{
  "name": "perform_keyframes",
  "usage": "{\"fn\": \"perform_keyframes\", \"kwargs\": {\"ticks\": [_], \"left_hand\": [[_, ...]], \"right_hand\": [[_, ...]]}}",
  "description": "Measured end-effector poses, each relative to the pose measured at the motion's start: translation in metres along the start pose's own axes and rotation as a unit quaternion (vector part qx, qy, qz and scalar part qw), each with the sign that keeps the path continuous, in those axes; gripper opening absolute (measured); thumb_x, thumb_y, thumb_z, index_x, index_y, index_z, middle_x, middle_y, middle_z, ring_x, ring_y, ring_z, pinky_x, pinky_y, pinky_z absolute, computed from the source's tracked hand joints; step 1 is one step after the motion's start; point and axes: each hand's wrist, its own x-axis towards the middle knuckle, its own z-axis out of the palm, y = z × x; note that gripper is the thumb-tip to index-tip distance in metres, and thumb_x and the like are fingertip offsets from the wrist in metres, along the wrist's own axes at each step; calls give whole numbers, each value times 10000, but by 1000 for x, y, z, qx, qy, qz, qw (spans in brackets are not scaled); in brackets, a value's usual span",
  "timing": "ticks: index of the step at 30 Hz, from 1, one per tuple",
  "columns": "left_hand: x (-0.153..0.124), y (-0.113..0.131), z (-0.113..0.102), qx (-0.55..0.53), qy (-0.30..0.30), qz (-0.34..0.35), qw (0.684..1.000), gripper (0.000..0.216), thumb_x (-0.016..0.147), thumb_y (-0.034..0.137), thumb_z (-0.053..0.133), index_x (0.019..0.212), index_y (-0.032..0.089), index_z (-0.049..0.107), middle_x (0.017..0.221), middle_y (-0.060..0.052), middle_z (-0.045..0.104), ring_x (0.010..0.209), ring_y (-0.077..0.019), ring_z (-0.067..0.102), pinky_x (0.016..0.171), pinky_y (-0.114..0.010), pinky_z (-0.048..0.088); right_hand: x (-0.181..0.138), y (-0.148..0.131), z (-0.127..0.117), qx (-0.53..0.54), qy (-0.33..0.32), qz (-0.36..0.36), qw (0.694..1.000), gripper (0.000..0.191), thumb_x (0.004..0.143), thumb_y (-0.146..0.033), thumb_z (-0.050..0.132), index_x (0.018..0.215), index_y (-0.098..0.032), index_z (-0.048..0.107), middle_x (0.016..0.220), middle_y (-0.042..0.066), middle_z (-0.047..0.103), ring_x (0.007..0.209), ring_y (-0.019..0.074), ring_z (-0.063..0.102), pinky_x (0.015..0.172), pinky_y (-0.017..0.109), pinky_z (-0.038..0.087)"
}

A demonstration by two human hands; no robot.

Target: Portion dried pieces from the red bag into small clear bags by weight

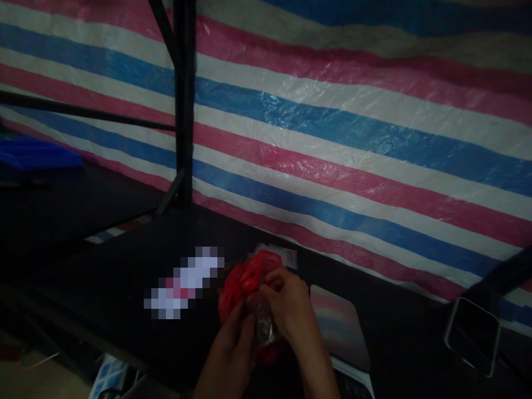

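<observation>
Hands on a red bag, lower centre of the head view.
My left hand (233, 343) and right hand (291, 310) both pinch the red plastic bag (245, 282) and clear wrapping above the dark table (124, 288); contents unclear, nothing laid out yet.

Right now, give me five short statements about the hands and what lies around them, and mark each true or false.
1. Both hands hold a red plastic bag. True.
2. The left hand and right hand are far apart. False: they meet at the bag.
3. The sheet on the wall is plain green. False: it has red, white and blue stripes.
4. A black post stands left of the hands. True.
5. The table is white. False: it is dark.
</observation>
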Motion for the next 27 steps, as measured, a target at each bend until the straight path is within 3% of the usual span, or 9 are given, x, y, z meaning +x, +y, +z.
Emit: {"fn": "perform_keyframes", "kwargs": {"ticks": [5, 8, 13, 18, 21, 27], "left_hand": [[3, 2, -8, -24, 18, -38, 999, 813, 840, 585, 714, 1549, 250, 499, 682, 19, 670, 515, -156, 606, 497, -255, 457], [3, 2, -8, -45, 37, -41, 997, 749, 859, 543, 715, 1524, 252, 532, 630, 43, 625, 492, -142, 585, 478, -238, 434], [6, 3, -6, -70, -5, -50, 996, 700, 873, 458, 710, 1514, 230, 544, 509, 97, 502, 385, -98, 444, 419, -195, 313], [3, 8, -6, -59, 10, -52, 997, 685, 864, 513, 700, 1483, 246, 580, 590, 61, 579, 448, -110, 507, 462, -211, 357], [-1, 8, -4, -62, -19, -55, 996, 714, 832, 552, 722, 1468, 253, 595, 560, 80, 520, 444, -108, 482, 463, -209, 331], [-7, 2, -4, -81, -1, -87, 993, 684, 864, 580, 688, 1480, 303, 580, 666, 61, 555, 536, -100, 534, 546, -209, 407]], "right_hand": [[3, -2, 6, 68, -7, -32, 997, 170, 821, -124, 681, 940, -195, 778, 905, 43, 797, 837, 196, 748, 748, 283, 532], [6, 3, 7, 92, -10, -32, 995, 272, 815, -120, 654, 1056, -180, 766, 939, 53, 795, 862, 199, 755, 777, 290, 556], [5, 3, 9, 61, 26, -24, 998, 275, 777, -72, 608, 974, -208, 742, 912, 33, 784, 825, 182, 747, 731, 266, 551], [4, 5, 9, 44, 31, -17, 998, 288, 731, -65, 597, 959, -211, 696, 835, 15, 760, 774, 186, 731, 681, 263, 518], [3, 5, 11, 53, 23, -12, 998, 293, 714, -78, 587, 956, -216, 676, 808, -1, 733, 743, 185, 710, 658, 264, 503], [4, -3, 16, 48, 39, -15, 998, 274, 676, -42, 569, 875, -221, 626, 874, -7, 705, 803, 171, 663, 735, 265, 487]]}}
